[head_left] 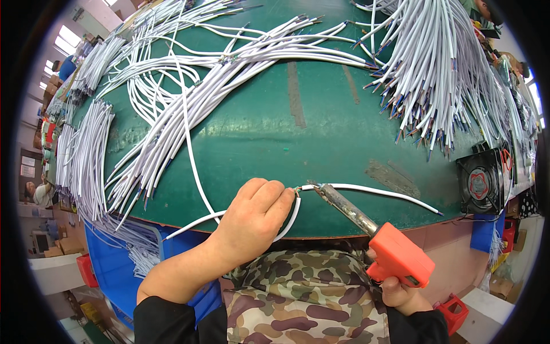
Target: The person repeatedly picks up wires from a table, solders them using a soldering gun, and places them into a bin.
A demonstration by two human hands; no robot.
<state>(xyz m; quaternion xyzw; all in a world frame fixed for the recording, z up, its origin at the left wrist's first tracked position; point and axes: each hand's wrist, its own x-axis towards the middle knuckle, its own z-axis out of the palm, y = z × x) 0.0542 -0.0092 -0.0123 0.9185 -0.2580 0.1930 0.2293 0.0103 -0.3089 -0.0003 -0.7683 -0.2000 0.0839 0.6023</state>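
My left hand (pixel 255 212) is closed in a pinch near the table's front edge, with a white cable (pixel 296 215) held at its stripped wire ends. Thin bare wires poke out at the fingertips. Another white cable (pixel 384 189) runs rightward from this spot, ending in a short dark tip. My right hand (pixel 399 293) grips a red soldering gun (pixel 404 257) by its handle. Its metal barrel slants up-left, and the tip is right by the wire joint; whether it touches I cannot tell. My fingers hide part of the joint.
Bundled white cables (pixel 212 86) lie across the green table (pixel 246 155), with a large heap (pixel 429 63) at the far right. A black fan (pixel 480 184) stands at the right edge. Below the left side is a blue bin (pixel 117 266). A camouflage apron (pixel 309 304) covers my lap.
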